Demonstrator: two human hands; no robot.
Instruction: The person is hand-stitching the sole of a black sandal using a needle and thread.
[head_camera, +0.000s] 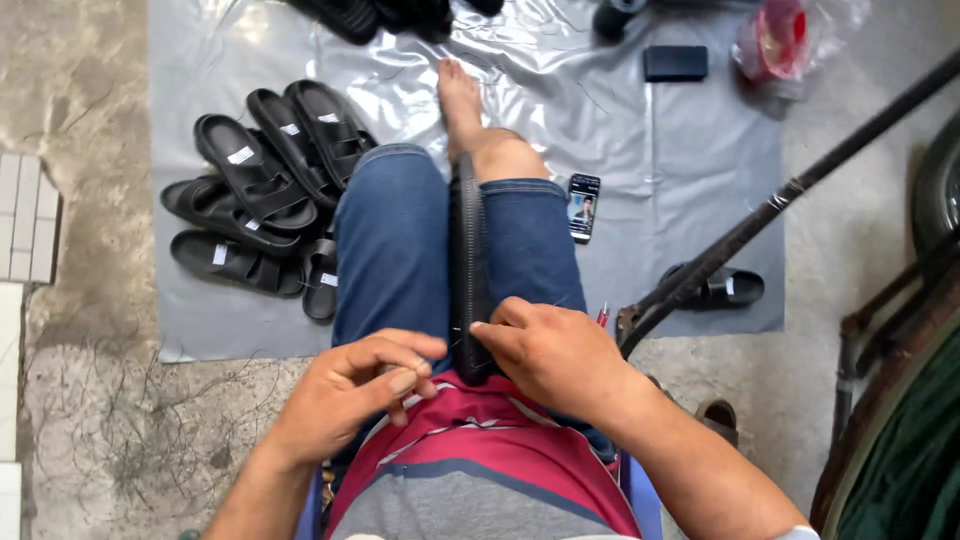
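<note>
Gripping a black sandal (469, 270) edge-up between denim-clad knees.
Right hand (548, 352) closed on its near end; left hand (350, 392) pinched shut just beside.

A rough grey concrete floor (90, 180) fills the scene, strewn with thin dark threads at seven o'clock. A shiny grey plastic sheet (690, 200) covers its middle toward twelve o'clock. Pale tiles (28, 215) edge the floor at nine o'clock. Daylight is soft and even, glinting off the sheet's creases.
</note>
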